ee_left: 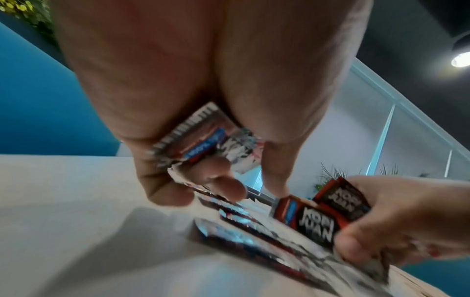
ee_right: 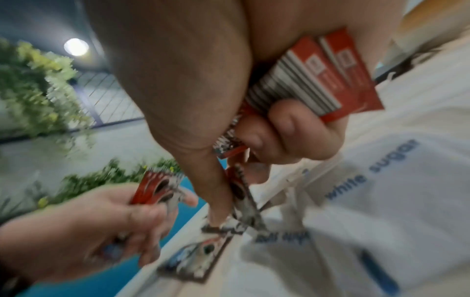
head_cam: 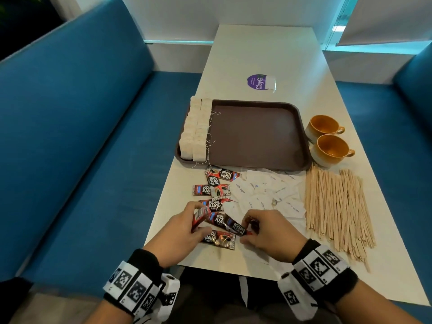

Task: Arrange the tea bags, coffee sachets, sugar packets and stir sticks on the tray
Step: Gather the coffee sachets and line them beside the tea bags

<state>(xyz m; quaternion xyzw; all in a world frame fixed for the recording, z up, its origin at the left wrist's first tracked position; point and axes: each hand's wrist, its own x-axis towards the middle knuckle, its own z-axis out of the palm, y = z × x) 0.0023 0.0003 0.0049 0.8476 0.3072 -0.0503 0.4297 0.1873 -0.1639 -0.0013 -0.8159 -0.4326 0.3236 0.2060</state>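
While the tea bags [head_cam: 196, 129] stand in two rows along the left side of the brown tray [head_cam: 257, 134], the coffee sachets [head_cam: 211, 190] lie loose on the worktop [head_cam: 264, 52] just in front of it, with the sugar packets [head_cam: 264, 192] beside them, then the stir sticks [head_cam: 336, 206], and two orange cups [head_cam: 327, 139] right of the tray. Low over the near edge, the left hand [head_cam: 180, 232] curls its fingers round a few sachets, and the right hand [head_cam: 271, 232] clutches several more, thumb pinching one against the pile.
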